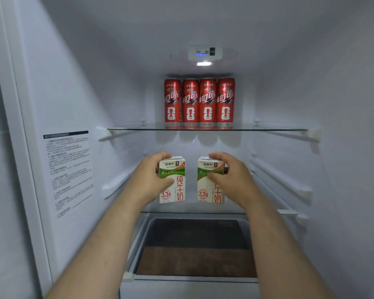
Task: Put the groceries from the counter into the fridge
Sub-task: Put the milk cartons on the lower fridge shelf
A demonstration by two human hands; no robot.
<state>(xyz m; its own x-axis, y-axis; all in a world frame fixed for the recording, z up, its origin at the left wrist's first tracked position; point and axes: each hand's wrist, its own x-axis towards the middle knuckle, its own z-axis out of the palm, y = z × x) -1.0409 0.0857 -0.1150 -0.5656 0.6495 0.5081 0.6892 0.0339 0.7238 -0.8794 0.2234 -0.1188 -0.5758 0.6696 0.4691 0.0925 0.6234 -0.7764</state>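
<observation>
1. My left hand (153, 178) grips the left carton (178, 186), fingers over its top, thumb across its front.
2. My right hand (230, 175) grips the right carton (203, 190) likewise.
3. Both cartons are upright, side by side with a gap, low over the lower shelf (192, 212); I cannot tell if they touch it.
4. Four red cans (199, 102) line the top shelf (138, 128).

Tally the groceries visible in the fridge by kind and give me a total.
Red cans: 4
Milk cartons: 2
Total: 6
</observation>
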